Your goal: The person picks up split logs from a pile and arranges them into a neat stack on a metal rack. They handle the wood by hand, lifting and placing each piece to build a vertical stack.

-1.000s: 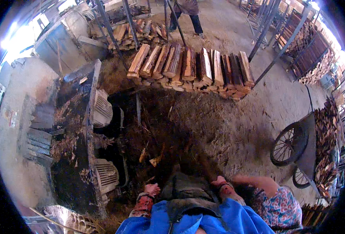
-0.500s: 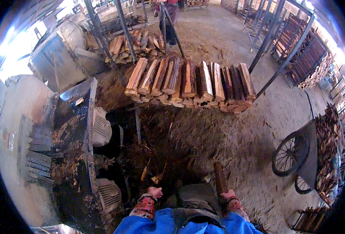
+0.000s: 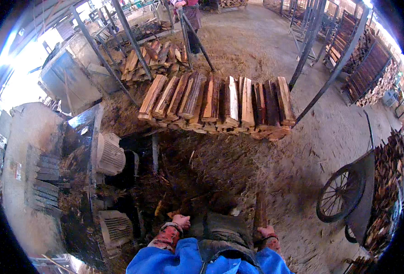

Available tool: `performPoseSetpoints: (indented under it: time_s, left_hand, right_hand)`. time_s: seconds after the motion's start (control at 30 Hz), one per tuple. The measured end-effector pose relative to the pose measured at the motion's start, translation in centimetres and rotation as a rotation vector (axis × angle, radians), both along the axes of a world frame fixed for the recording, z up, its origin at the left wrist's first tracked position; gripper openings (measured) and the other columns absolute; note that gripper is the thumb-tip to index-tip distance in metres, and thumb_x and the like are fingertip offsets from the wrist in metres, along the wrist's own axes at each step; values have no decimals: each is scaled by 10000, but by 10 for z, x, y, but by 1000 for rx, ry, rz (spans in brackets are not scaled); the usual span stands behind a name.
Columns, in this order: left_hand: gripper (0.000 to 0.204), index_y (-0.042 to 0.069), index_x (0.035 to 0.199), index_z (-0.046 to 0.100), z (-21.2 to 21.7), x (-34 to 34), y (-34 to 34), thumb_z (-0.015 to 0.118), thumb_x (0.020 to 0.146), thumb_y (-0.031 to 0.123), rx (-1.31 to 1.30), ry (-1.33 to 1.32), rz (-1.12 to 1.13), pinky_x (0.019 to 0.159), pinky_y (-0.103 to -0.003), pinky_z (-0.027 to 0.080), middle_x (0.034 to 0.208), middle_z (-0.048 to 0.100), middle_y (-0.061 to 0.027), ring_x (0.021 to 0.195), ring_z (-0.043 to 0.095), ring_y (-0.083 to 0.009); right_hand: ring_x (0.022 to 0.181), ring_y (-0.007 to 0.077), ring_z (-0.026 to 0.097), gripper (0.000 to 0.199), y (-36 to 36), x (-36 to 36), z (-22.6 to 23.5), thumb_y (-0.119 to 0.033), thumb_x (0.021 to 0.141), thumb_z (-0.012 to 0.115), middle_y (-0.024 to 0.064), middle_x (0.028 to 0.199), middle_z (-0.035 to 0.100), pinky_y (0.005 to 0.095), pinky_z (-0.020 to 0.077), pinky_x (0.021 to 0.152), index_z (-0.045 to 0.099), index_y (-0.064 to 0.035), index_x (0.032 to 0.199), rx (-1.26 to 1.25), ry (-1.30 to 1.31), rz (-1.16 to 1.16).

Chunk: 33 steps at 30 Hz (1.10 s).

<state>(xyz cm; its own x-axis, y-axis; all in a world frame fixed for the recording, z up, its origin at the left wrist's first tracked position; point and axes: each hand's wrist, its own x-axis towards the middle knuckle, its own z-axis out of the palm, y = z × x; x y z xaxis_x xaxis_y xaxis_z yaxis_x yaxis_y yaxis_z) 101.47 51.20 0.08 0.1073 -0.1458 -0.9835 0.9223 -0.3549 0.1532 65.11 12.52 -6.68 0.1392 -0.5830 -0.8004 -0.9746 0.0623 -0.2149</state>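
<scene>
My right hand [image 3: 266, 231] is closed around a dark, narrow piece of split wood [image 3: 260, 212] that points away from me at my right side. On the other side of my dark apron [image 3: 225, 230], my left hand [image 3: 181, 221] is curled closed, and whatever its fingers may hold is hidden. A pale wood scrap [image 3: 172, 213] shows right beside those fingers. Ahead of both hands, split logs [image 3: 215, 100] lie side by side on top of a neat stack, between upright metal posts.
A machine bench [image 3: 81, 169] covered in bark debris, with ribbed motors [image 3: 110, 154], stands close on my left. At right is a wheeled cart [image 3: 368, 182] loaded with wood. A loose wood heap [image 3: 154, 59] and another person [image 3: 192, 18] are beyond the stack. Slanting metal posts [image 3: 311, 45] rise at right.
My view has shifted a little, so the stack and cart sit slightly lower. My right hand keeps its hold on the wood piece; my left hand stays closed.
</scene>
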Motion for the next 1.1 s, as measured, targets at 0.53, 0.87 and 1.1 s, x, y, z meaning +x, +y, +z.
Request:
performPoseSetpoints:
  time_s: [0.53, 0.87, 1.1]
  left_hand:
    - [287, -49, 919, 594, -21, 27, -148, 687, 842, 210, 4, -184, -309, 563, -394, 549, 857, 668, -175, 695, 659, -272]
    - [259, -17, 1004, 564, -46, 109, -307, 659, 873, 185, 2, -152, -544, 585, -429, 555, 841, 654, -177, 698, 649, -300]
    - [240, -45, 957, 549, -34, 141, -425, 623, 897, 175, -61, -200, -732, 542, -392, 547, 858, 648, -197, 696, 658, -300]
  right_hand:
    - [919, 292, 665, 556, -98, 8, 31, -401, 657, 768, 166, 954, 698, 379, 502, 814, 679, 3, 1028, -46, -271, -262]
    - [971, 381, 623, 663, -143, 31, 74, -505, 662, 733, 239, 996, 659, 435, 495, 828, 639, 49, 1014, -199, -233, -490]
    - [946, 374, 626, 545, -182, 66, 146, -392, 705, 724, 240, 958, 655, 428, 488, 816, 622, 42, 1018, -376, -370, -608]
